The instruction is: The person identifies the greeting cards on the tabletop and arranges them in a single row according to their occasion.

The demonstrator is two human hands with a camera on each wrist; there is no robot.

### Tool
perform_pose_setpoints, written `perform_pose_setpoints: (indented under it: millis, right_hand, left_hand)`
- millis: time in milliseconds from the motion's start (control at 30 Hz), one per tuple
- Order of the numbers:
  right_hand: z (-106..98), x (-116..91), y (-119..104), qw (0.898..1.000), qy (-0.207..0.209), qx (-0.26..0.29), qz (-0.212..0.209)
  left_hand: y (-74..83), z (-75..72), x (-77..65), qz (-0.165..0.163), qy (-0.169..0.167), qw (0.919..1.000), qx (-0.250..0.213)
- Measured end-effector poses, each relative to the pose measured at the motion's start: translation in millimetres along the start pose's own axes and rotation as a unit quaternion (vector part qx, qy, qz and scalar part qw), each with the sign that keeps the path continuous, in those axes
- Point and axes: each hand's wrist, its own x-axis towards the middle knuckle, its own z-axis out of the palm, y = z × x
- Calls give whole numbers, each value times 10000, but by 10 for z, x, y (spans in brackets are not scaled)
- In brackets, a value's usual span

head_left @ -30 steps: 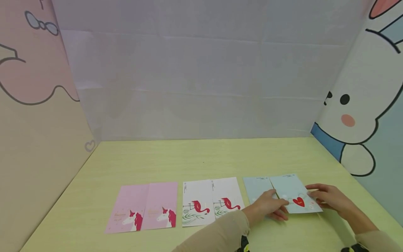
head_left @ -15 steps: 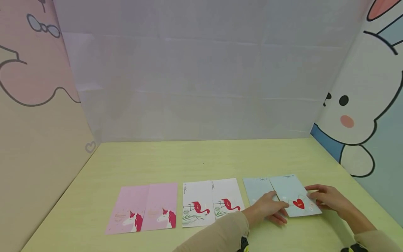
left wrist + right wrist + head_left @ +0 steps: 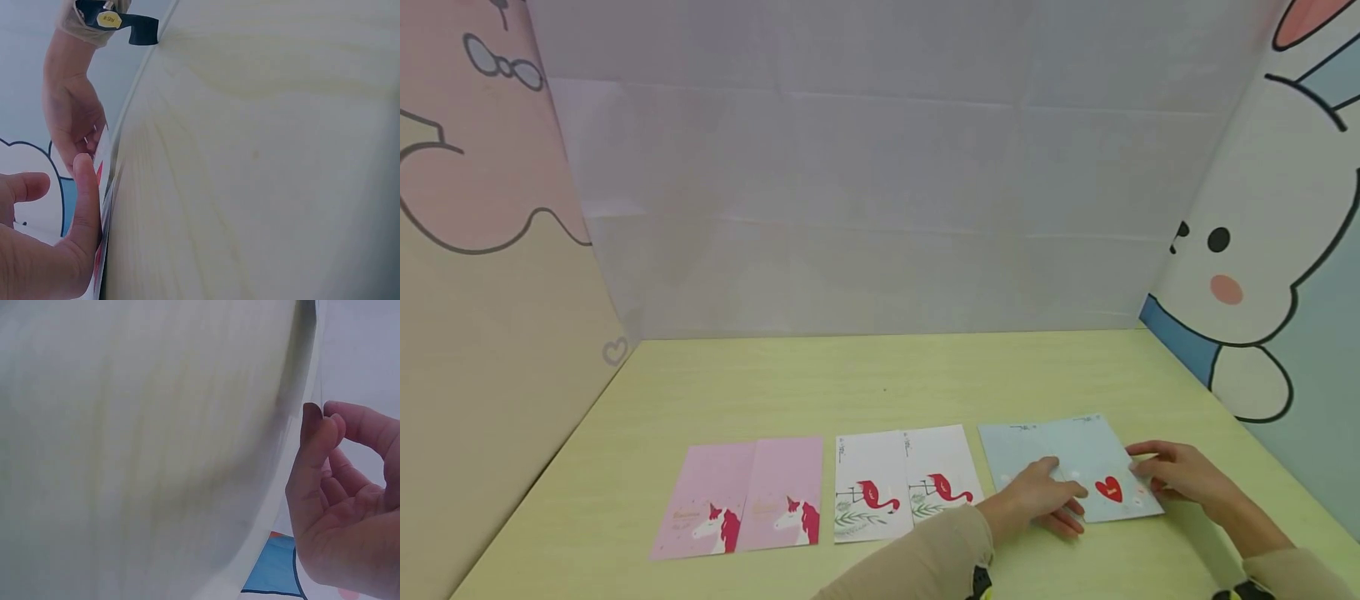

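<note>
Two pale blue cards lie side by side at the right of the row in the head view. The left blue card [image 3: 1009, 450] is partly covered by my left hand [image 3: 1037, 496], whose extended fingers rest across the seam between the two. On the right blue card [image 3: 1090, 454] a red heart [image 3: 1108, 490] is printed. My right hand [image 3: 1183, 477] pinches that card's right edge between thumb and fingers; the right wrist view shows the thumb [image 3: 312, 428] meeting the index fingertip at the thin edge.
White flamingo cards [image 3: 940, 458] lie left of the blue ones, and pink unicorn cards [image 3: 786, 475] farther left. All rest on a light wood-grain table [image 3: 880, 375]. A white sheet [image 3: 880, 208] hangs behind, with printed panels [image 3: 1262, 208] at the sides.
The right blue card has moved slightly left and toward the person, and the dark gap between the blue cards has closed. My right hand has shifted a little left with it; my left hand stays put.
</note>
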Motion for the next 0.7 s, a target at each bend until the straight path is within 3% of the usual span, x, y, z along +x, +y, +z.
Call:
perform_pose_setpoints:
  millis: [400,567,700]
  right_hand:
    - [0,29,-38,9996,103,-260,35]
    - [-41,25,-16,9996,181,-206,13]
    - [-113,31,4,9996,240,137,-24]
  left_hand:
    - [25,-8,-47,108,94,9995,267]
    - [52,-5,-114,329,105,9986,398]
    - [82,-68,-202,658,-78,9963,542]
